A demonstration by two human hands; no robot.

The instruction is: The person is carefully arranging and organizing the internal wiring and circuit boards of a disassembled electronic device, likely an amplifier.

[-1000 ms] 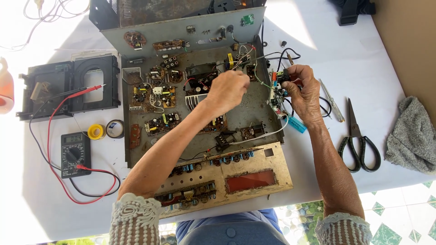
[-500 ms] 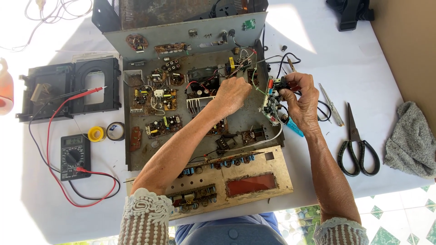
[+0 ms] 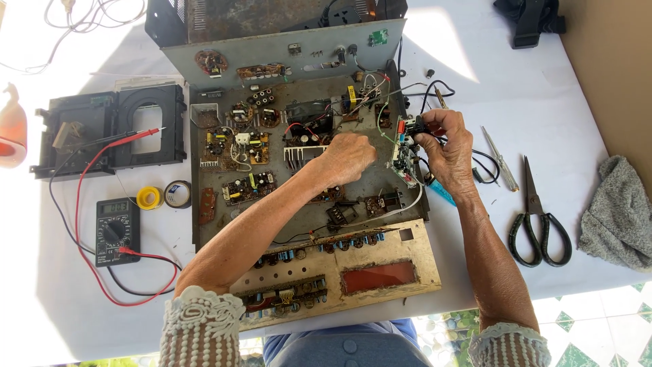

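A small board (image 3: 402, 153) is pinched upright at the chassis (image 3: 380, 183) edge by the right hand (image 3: 448, 153). The left hand (image 3: 350, 158) is curled beside it; what it holds cannot be told. The thin wires (image 3: 380, 119) could be snapped if tugged.

Left hand (image 3: 348, 158) loosely curled, knuckles up; right hand (image 3: 445, 151) pinching with raised fingertips, forearms converging.
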